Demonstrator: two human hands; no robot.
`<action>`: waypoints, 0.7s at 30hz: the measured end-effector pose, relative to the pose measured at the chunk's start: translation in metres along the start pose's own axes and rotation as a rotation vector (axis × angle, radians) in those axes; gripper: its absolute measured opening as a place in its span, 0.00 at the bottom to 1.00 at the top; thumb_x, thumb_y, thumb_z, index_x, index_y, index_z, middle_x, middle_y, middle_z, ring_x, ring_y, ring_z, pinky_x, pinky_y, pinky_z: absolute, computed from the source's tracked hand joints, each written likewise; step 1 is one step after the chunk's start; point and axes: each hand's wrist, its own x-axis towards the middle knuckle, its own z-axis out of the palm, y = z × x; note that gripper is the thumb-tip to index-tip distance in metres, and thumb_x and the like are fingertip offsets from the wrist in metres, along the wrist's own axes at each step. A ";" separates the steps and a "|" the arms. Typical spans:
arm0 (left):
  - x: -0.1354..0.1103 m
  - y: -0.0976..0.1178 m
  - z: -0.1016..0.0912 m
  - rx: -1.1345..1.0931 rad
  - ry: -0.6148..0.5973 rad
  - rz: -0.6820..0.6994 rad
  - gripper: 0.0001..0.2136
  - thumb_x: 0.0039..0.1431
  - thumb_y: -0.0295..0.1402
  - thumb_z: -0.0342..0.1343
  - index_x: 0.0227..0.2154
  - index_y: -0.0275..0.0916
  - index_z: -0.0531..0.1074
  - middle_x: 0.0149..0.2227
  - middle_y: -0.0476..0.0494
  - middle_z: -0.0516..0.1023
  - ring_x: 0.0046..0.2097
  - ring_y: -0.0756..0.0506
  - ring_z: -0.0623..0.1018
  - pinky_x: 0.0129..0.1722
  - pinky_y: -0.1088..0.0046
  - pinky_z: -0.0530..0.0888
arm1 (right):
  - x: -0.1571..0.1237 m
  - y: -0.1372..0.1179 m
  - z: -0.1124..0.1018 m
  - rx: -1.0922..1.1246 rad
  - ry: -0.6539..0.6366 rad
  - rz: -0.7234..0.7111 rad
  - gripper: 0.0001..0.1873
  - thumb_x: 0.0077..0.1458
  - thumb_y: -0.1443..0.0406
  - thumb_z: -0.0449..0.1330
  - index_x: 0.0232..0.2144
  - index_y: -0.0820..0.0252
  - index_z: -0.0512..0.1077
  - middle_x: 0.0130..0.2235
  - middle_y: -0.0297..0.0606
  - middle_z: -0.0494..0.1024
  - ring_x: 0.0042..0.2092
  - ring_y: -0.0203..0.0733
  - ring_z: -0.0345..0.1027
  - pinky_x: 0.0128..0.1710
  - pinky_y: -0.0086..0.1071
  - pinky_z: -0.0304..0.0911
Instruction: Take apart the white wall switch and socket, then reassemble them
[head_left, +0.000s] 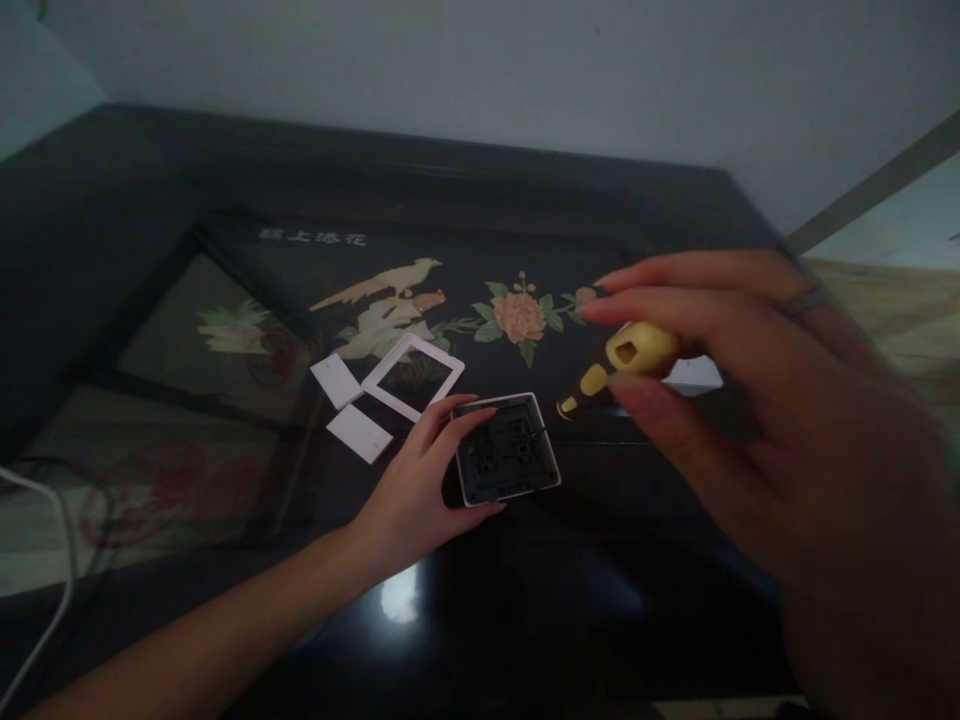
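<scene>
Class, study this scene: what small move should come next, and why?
Perhaps seat the tip of the yellow screwdriver at the right edge of the dark square device: the left hand grips the device, and the right hand holds the screwdriver pointing there.

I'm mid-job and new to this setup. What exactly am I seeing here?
There's no machine here: one camera on a person's head looks forward and down at their bare hands. The left hand grips a white-rimmed black box. The right hand is around a yellow-and-black tool, probably a screwdriver, angled toward the box; how firmly is unclear. On the dark decorated table lie a white frame and two white plates; another white piece shows partly behind that hand.
</scene>
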 end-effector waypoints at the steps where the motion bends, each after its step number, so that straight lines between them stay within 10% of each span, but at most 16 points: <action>1: 0.000 0.000 0.000 -0.001 0.000 0.000 0.37 0.51 0.31 0.67 0.61 0.49 0.56 0.64 0.39 0.57 0.66 0.35 0.63 0.65 0.48 0.64 | 0.000 0.000 0.002 -0.042 0.053 0.013 0.16 0.63 0.59 0.60 0.48 0.64 0.75 0.49 0.46 0.76 0.50 0.45 0.71 0.49 0.34 0.70; 5: 0.001 0.000 -0.001 0.001 -0.006 0.000 0.36 0.51 0.31 0.67 0.61 0.49 0.56 0.64 0.38 0.57 0.66 0.34 0.62 0.65 0.46 0.64 | 0.000 0.000 0.005 -0.110 0.148 0.037 0.16 0.60 0.60 0.64 0.49 0.56 0.76 0.39 0.36 0.78 0.41 0.40 0.72 0.42 0.30 0.71; 12: -0.002 0.000 0.000 0.005 -0.026 -0.009 0.36 0.51 0.31 0.67 0.61 0.48 0.56 0.64 0.38 0.56 0.66 0.33 0.62 0.65 0.45 0.64 | -0.001 -0.002 -0.002 0.050 -0.065 0.021 0.18 0.63 0.67 0.58 0.55 0.59 0.70 0.55 0.36 0.77 0.53 0.42 0.73 0.50 0.31 0.71; 17: -0.001 0.000 -0.002 -0.002 -0.022 -0.001 0.36 0.51 0.30 0.67 0.61 0.49 0.56 0.64 0.38 0.56 0.67 0.33 0.61 0.65 0.46 0.63 | 0.000 -0.003 0.003 -0.092 0.137 0.044 0.09 0.60 0.62 0.63 0.44 0.52 0.76 0.42 0.34 0.80 0.46 0.42 0.74 0.44 0.32 0.73; 21: 0.000 -0.001 -0.001 -0.008 -0.034 -0.014 0.36 0.50 0.31 0.67 0.60 0.50 0.56 0.64 0.38 0.55 0.67 0.33 0.61 0.65 0.44 0.63 | 0.001 0.005 -0.004 0.105 -0.026 0.048 0.24 0.61 0.69 0.60 0.58 0.50 0.68 0.52 0.30 0.79 0.50 0.41 0.75 0.51 0.33 0.73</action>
